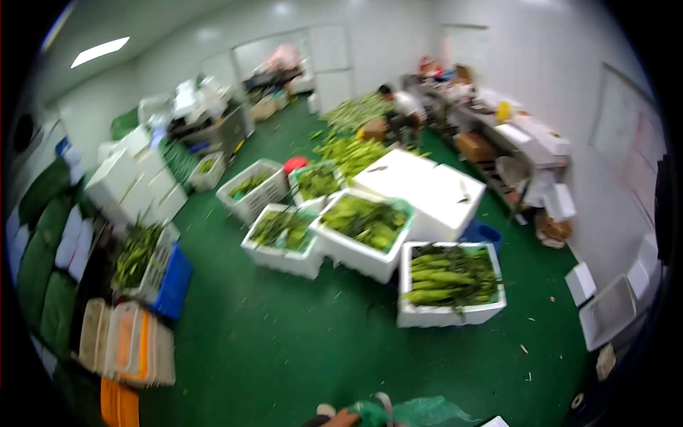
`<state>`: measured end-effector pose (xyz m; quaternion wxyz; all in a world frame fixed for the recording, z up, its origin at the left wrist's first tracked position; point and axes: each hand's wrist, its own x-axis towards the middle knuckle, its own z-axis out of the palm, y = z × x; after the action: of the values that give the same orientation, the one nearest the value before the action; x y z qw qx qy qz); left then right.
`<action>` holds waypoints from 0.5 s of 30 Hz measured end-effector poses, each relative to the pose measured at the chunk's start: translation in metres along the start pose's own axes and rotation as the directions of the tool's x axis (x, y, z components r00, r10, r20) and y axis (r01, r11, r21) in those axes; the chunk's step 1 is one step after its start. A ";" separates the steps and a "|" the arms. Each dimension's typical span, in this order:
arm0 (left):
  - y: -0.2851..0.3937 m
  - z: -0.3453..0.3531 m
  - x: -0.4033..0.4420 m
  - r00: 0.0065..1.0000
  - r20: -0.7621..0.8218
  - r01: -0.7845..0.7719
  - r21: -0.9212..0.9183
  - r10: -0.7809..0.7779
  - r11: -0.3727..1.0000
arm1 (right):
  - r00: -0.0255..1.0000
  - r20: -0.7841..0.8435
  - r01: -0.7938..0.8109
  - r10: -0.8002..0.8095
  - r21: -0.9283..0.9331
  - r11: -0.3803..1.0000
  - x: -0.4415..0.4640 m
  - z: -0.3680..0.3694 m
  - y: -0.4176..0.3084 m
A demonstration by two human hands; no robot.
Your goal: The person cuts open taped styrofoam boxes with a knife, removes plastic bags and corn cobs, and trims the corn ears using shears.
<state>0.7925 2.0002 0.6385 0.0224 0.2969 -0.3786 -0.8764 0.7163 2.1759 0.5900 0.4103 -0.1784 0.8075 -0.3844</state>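
At the bottom edge, my left hand is partly in view, closed at the left end of a crumpled green plastic bag. A pale looped strip rises beside the bag. My right hand does not show. Ahead on the green floor, a white foam box holds long green corn-like ears. Behind it to the left stand another foam box with leafy green produce and a smaller filled foam box.
Large white foam boxes stand behind the filled ones. A person bends near piled produce at the back. Stacked crates and a blue crate are left; a cluttered table lines the right wall.
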 end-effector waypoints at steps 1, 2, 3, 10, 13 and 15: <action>0.027 -0.022 -0.032 0.943 -0.245 0.176 -0.205 -0.224 0.963 | 0.989 0.123 0.070 -0.079 0.074 0.995 0.031 0.035 -0.004; 0.045 -0.046 -0.046 0.946 -0.300 0.042 -0.253 -0.120 0.967 | 0.959 0.238 0.116 -0.153 0.163 0.980 0.049 0.062 -0.019; 0.063 -0.070 -0.060 0.936 -0.352 -0.097 -0.291 -0.013 0.952 | 0.870 0.457 0.012 -0.185 0.355 0.935 0.043 0.069 -0.112; 0.145 -0.219 -0.112 0.573 -0.728 -0.607 -0.070 0.376 0.791 | 0.706 0.706 -0.294 -0.061 0.370 0.881 0.114 0.225 -0.283; 0.182 -0.269 -0.097 0.637 -0.750 -0.501 -0.223 0.181 0.837 | 0.524 0.846 -0.510 -0.104 0.409 0.757 0.158 0.259 -0.335; 0.186 -0.320 -0.081 0.908 -0.409 -0.337 -0.574 0.095 0.746 | 0.359 0.928 -0.643 -0.100 0.323 0.695 0.185 0.282 -0.372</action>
<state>0.9966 1.6806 0.6331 0.2917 0.3777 -0.0836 -0.8748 0.8209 1.6918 0.6744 0.8716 -0.0512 0.2832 -0.3968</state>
